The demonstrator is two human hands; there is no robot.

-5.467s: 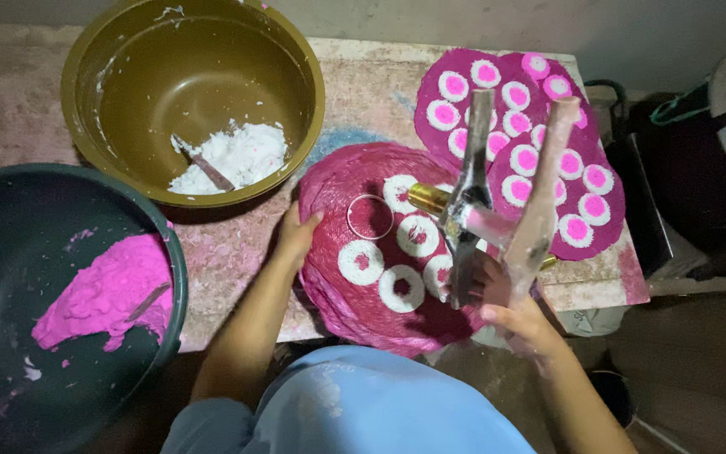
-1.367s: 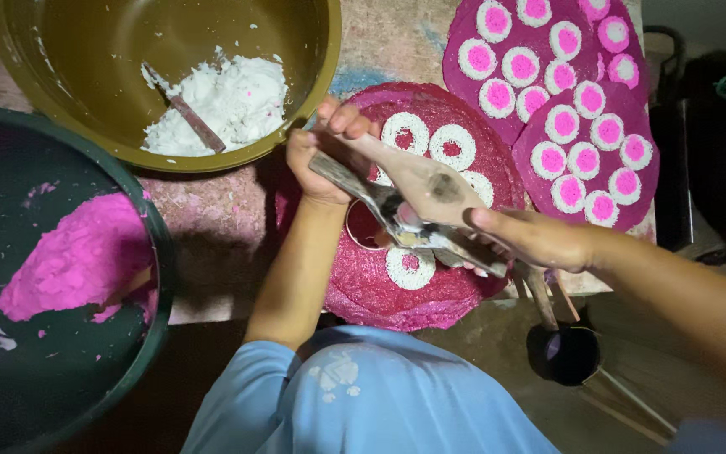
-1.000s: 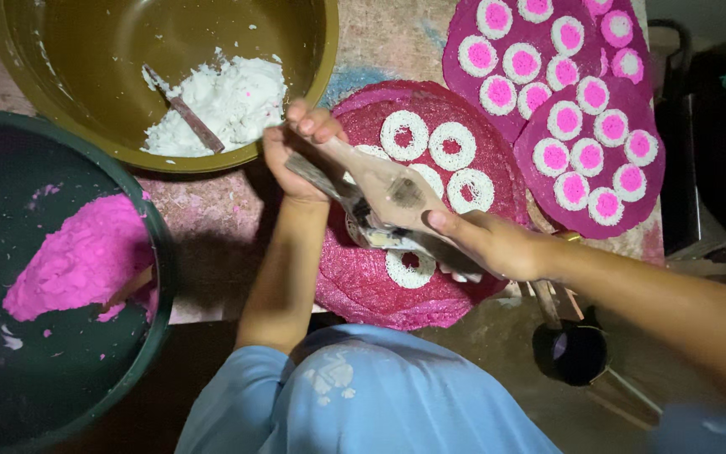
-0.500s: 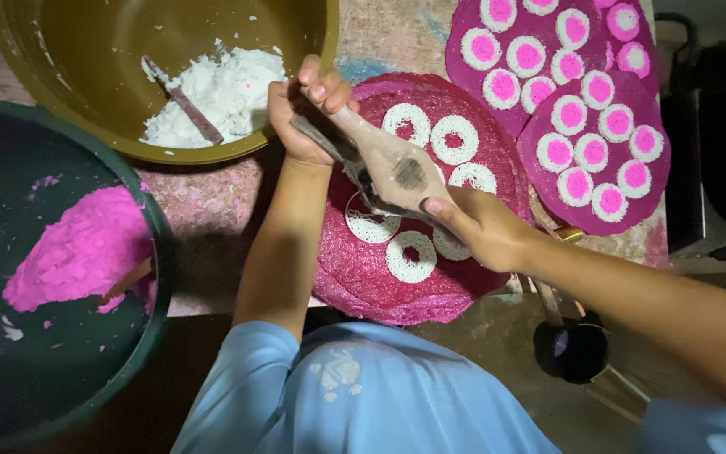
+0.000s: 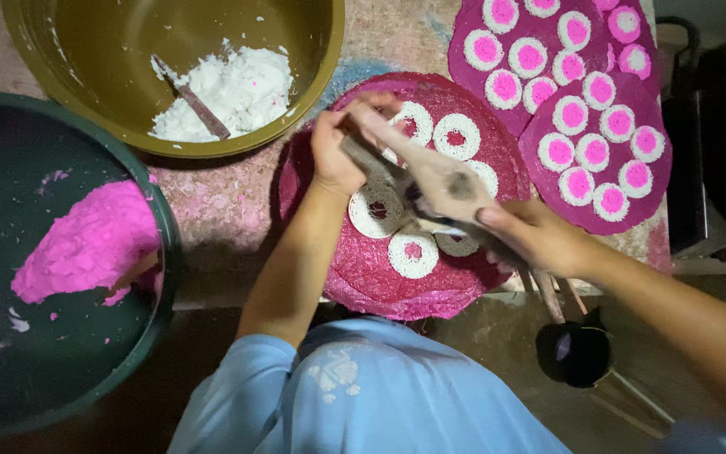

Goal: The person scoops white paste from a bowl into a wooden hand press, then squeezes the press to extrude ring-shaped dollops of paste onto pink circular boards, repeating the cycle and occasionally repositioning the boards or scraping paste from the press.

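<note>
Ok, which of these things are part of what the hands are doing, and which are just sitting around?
In use: left hand, right hand, wooden press, white rings, round pink mat.
Lying about: brass bowl, dark bowl, filled mats, black cup.

A single head-worn camera looks almost straight down from above the person's blue shirt (image 5: 363, 395), close over the work. Its frame takes in the left hand (image 5: 338, 155) and right hand (image 5: 539, 240) at centre, a pink mat (image 5: 363, 277) beneath them, with bowls cut off at the left and top edges.
</note>
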